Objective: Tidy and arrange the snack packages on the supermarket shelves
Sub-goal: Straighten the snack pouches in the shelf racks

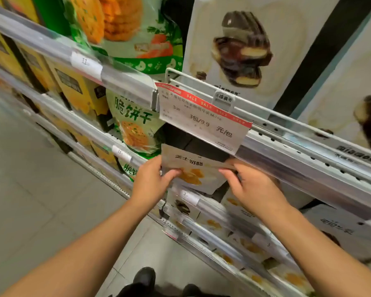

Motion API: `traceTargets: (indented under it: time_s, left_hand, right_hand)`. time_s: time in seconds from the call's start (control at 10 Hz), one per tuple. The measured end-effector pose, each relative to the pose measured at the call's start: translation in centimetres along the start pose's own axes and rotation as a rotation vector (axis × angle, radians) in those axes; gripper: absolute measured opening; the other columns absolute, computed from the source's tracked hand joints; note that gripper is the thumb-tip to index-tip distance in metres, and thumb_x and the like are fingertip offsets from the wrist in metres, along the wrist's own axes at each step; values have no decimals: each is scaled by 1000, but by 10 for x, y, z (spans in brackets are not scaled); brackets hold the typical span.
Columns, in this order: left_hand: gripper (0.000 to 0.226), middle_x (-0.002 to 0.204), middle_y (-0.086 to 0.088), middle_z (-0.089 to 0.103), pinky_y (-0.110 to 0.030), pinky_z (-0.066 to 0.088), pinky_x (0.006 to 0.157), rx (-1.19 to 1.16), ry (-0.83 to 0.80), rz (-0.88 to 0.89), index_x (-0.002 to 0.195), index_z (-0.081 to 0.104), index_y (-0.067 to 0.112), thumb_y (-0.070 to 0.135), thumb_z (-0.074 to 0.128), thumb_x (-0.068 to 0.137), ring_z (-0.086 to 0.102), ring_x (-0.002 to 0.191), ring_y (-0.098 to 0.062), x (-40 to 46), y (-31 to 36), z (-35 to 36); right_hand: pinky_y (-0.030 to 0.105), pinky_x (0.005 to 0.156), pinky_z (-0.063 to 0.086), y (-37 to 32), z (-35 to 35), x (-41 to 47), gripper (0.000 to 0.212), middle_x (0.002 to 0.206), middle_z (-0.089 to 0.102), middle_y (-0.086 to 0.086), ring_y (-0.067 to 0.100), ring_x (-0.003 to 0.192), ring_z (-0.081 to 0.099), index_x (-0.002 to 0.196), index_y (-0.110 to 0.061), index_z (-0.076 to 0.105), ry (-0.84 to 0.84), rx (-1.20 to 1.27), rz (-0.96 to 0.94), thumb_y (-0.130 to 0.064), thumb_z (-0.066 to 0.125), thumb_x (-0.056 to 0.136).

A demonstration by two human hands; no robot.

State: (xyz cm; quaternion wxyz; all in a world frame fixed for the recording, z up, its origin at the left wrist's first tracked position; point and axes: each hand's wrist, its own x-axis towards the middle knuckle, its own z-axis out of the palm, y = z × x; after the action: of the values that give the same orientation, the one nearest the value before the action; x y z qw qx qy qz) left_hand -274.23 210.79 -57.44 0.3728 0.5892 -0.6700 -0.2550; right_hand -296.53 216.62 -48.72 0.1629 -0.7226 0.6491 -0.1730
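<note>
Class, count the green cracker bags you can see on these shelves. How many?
3: one on the top shelf, one on the middle shelf, one partly visible below it. More may be hidden behind.

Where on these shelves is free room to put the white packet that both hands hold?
Free: the dark gap just behind the white packet, bordered by the green cracker bag on its left and the sale tag above. Crowded: the shelf below, full of white packets, and the yellow boxes leftward. The left hand and right hand grip the packet.
</note>
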Motion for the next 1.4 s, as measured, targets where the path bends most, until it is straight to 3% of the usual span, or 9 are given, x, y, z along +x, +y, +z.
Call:
traceTargets:
  time_s: [0.2, 0.3, 0.5, 0.7, 1.0, 1.1, 1.2, 1.3, 1.4]
  left_hand:
    - [21, 57, 19, 55, -10, 36, 43, 28, -225, 31, 74, 57, 37, 30, 75, 77, 56, 53, 4, 55, -16, 26]
    - [16, 68, 7, 68, -21, 45, 51, 79, -342, 46, 90, 70, 21, 29, 76, 78, 64, 64, -12, 61, -25, 34]
    - [29, 92, 2, 74, -21, 42, 64, 71, -390, 66, 99, 70, 19, 36, 78, 77, 58, 74, -8, 59, -34, 31]
    - [35, 97, 2, 73, -22, 46, 72, 66, -424, 27, 109, 67, 19, 36, 76, 80, 62, 82, -12, 60, -34, 30]
    - [47, 100, 5, 60, -27, 46, 72, 10, -408, -20, 116, 56, 14, 35, 77, 79, 57, 92, -14, 46, -33, 24]
    - [50, 106, 0, 53, -30, 45, 78, -91, -254, -8, 116, 48, 16, 33, 77, 79, 53, 93, -16, 27, -37, 12]
    - [20, 82, 8, 55, -23, 41, 62, -192, -297, 78, 92, 47, 37, 32, 66, 86, 54, 73, -10, -6, -37, 5]
    - [13, 70, 1, 59, -12, 38, 51, -261, -617, 156, 81, 58, 35, 26, 63, 88, 51, 56, -5, -38, -12, 23]
    - [14, 69, -1, 61, -12, 39, 51, -283, -877, 309, 81, 62, 34, 24, 65, 89, 51, 55, -5, -72, 41, 53]
  right_hand:
    - [35, 104, 33, -4, 3, 37, 47, 141, 49, 17, 31, 128, 45, 140, -2, 43, -546, -28, 557, -27, 20, 107]
    - [31, 102, 33, -15, -1, 40, 45, 145, 44, 14, 29, 132, 42, 142, -2, 39, -586, -55, 681, -25, 21, 107]
    - [28, 77, 36, -16, 13, 28, 43, 122, 60, 11, 24, 105, 57, 130, -16, 51, -417, -142, 646, -38, 24, 105]
    - [24, 78, 45, -14, 22, 24, 25, 107, 66, -1, 20, 93, 60, 108, -21, 62, -12, -286, 463, -38, 46, 98]
    - [24, 69, 34, -20, 26, 13, 27, 93, 65, -3, 20, 85, 59, 117, -20, 57, 65, -319, 383, -35, 51, 96]
    - [34, 72, 40, -24, 29, -12, 36, 73, 52, -8, 25, 82, 59, 108, -16, 60, 160, -317, 384, -48, 53, 93]
    - [39, 106, 28, -30, 34, -74, 38, 113, 60, -10, 14, 115, 50, 123, -21, 58, 382, -210, 388, -42, 57, 91]
    - [40, 103, 36, -31, 39, -157, 35, 116, 59, -16, -2, 115, 44, 118, -26, 61, 518, -95, 525, -45, 45, 94]
    - [19, 79, 49, -39, 40, -245, 21, 100, 64, -27, -4, 95, 59, 103, -37, 64, 700, 41, 718, -49, 48, 95]
